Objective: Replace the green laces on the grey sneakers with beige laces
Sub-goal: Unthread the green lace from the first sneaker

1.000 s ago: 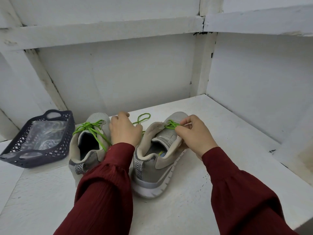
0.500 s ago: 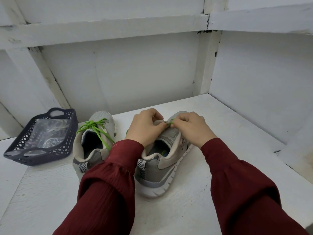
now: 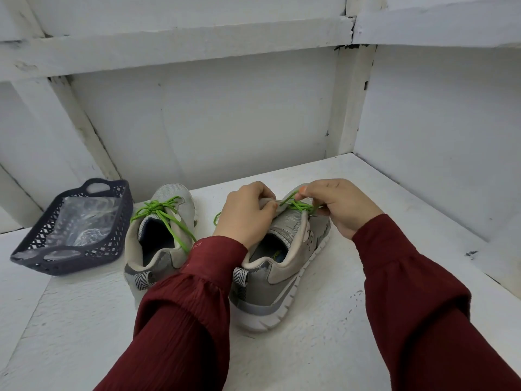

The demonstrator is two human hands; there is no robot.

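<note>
Both grey sneakers sit on the white shelf (image 3: 324, 351) with heels toward the person and toes pointing away at the back wall, so their long axes run front to back. The left sneaker (image 3: 158, 244) points pretty much straight ahead, while the right sneaker (image 3: 282, 280) is angled with its toe swung a bit off to the right. The left hand (image 3: 245, 213) has its fingers curled over the tongue and collar area of the right sneaker, thumb pressed against the tongue, so it's holding the shoe. The right hand (image 3: 344, 204) pinches the green lace (image 3: 298, 206) between thumb and forefinger right above the eyelets, other fingers tucked in. A bit of that lace loops out past the left wrist. The left sneaker's tied green lace (image 3: 158, 210) is in a bow, one end trailing back over the collar. Off to the left, well apart from the shoes, is a dark basket (image 3: 118, 210) with a crinkly clear plastic bag (image 3: 81, 221) inside. Dark red sleeves (image 3: 183, 320) cover both arms. Compared to a second ago, the left hand has come off the gap between the shoes and onto the right sneaker; half a second ago the hands were bunched together over the tongue, and now they've parted enough to show lace stretched between them. The left sneaker and basket haven't budged.
</note>
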